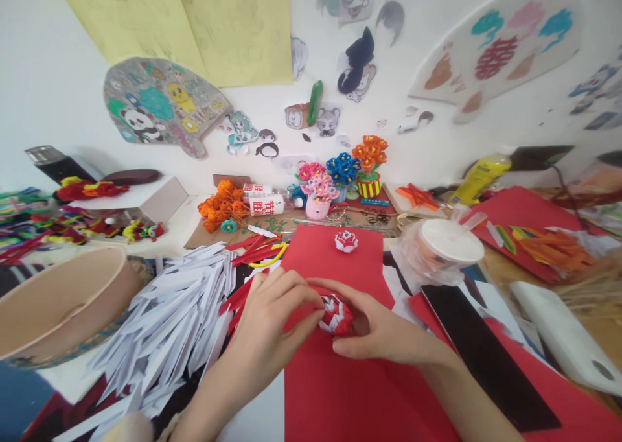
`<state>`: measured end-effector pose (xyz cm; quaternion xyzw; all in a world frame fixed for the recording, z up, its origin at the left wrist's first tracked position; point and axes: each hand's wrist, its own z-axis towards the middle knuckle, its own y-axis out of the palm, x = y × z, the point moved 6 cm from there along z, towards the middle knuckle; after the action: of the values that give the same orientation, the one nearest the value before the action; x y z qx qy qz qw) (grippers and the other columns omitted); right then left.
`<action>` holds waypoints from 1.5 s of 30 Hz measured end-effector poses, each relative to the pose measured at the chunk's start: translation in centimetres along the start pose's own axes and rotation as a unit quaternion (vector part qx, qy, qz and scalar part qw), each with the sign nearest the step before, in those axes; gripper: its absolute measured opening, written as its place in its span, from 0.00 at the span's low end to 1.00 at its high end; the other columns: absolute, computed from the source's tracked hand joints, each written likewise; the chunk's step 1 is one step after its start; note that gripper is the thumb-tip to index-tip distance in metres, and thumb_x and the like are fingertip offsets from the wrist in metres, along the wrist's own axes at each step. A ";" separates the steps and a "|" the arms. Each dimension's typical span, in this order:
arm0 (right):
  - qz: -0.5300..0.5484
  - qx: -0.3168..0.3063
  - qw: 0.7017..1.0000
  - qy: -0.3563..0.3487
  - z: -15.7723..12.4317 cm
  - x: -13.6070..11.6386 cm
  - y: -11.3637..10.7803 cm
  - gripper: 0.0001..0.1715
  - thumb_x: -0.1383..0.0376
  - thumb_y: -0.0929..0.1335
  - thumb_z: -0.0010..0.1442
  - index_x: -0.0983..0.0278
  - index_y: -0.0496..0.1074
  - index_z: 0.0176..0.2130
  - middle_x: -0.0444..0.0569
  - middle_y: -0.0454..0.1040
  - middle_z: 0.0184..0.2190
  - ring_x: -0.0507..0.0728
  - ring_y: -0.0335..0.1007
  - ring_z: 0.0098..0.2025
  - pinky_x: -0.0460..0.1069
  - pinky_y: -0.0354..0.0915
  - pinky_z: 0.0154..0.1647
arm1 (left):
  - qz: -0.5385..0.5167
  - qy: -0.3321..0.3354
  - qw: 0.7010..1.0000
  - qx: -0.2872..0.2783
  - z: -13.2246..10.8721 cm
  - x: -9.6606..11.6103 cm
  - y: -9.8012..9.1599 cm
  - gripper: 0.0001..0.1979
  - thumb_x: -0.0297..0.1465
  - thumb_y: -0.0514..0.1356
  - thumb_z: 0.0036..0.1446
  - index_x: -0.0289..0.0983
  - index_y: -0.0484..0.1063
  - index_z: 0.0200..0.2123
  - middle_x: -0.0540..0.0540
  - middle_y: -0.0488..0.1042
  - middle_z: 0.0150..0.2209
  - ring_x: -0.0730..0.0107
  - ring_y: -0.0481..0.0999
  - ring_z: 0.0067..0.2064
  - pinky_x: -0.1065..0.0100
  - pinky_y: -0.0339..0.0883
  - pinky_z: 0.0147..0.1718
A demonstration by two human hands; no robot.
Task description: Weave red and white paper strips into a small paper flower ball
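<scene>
Both my hands meet over a red sheet of paper (pixel 335 383) in the middle of the table. Between them is a small red and white folded paper flower (pixel 334 314). My left hand (pixel 269 319) pinches its left side with fingers pressed together. My right hand (pixel 383 332) curls round its right side and underside. A second, finished red and white paper flower (pixel 346 240) lies farther back on the same red sheet, apart from my hands.
A heap of white paper strips (pixel 165 325) lies at the left beside a tan round box (pixel 58 306). A clear tub with a white lid (pixel 444 247) stands at the right. Glue bottles (pixel 269 203) and paper flower pots (pixel 340 176) line the back; a black strip (pixel 481 358) lies right.
</scene>
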<state>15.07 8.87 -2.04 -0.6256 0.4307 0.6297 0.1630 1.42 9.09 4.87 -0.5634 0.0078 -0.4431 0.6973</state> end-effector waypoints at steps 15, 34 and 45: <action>-0.222 0.075 0.970 -0.062 0.4 -1.2 -0.4 0.35 0.63 0.73 0.56 0.57 0.65 0.61 0.50 0.75 0.53 0.62 0.71 0.53 0.56 0.65 0.56 | 0.025 -0.010 1.000 -0.006 -0.2 0.1 1.5 0.04 0.26 0.60 0.61 0.41 0.71 0.34 0.52 0.73 0.33 0.67 0.68 0.35 0.63 0.49 0.35; -0.335 0.127 0.933 -0.032 0.1 -1.1 -0.8 0.35 0.59 0.72 0.57 0.59 0.65 0.62 0.49 0.77 0.38 0.60 0.72 0.39 0.52 0.67 0.41 | -0.066 -0.094 0.993 0.001 0.2 -1.0 1.8 0.05 0.25 0.62 0.58 0.40 0.74 0.30 0.52 0.76 0.32 0.68 0.73 0.35 0.65 0.59 0.37; -0.332 0.110 0.936 -0.040 0.2 -0.7 -0.9 0.43 0.63 0.71 0.58 0.55 0.54 0.67 0.43 0.73 0.34 0.54 0.66 0.32 0.49 0.64 0.36 | -0.028 -0.127 0.991 -0.015 0.3 -0.9 2.2 0.10 0.28 0.58 0.61 0.39 0.74 0.27 0.50 0.76 0.30 0.65 0.73 0.34 0.62 0.59 0.37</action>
<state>15.72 9.81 -1.70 -0.6853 0.2582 0.5129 0.4480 2.32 9.80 2.80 -0.6253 -0.0904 -0.3868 0.6717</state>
